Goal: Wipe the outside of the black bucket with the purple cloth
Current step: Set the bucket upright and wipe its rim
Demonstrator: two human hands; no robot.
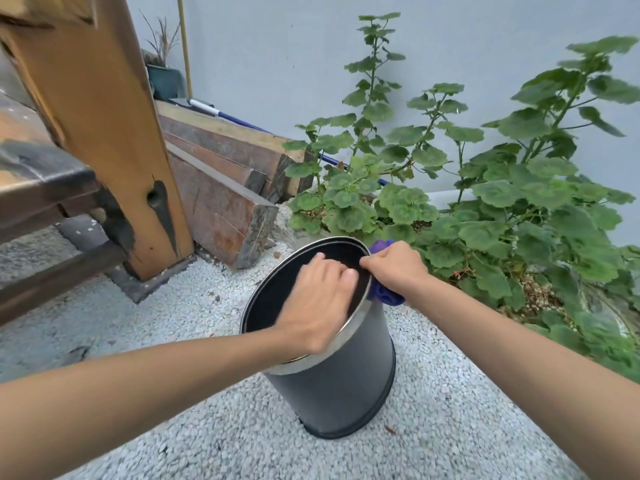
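black bucket (332,386) stands tilted on gravel (173,375); left hand (320,303) lies over its rim, fingers relaxed; right hand (394,268) grips purple cloth (386,296) against the outer wall.

Black bucket (332,382): round, dark grey-black wall, bright metal band at the rim, black inside. Stands on pale gravel, tilted so its mouth leans toward 10 o'clock; base at 5 o'clock, rim at about 12. Purple cloth (386,295): bunched, deep violet, pressed against the outer wall just under the rim at the bucket's 2 o'clock side. Only two bits show, one lump below the hand covering it and a smaller tuft above; how much of the wall it covers cannot be told, likely little.
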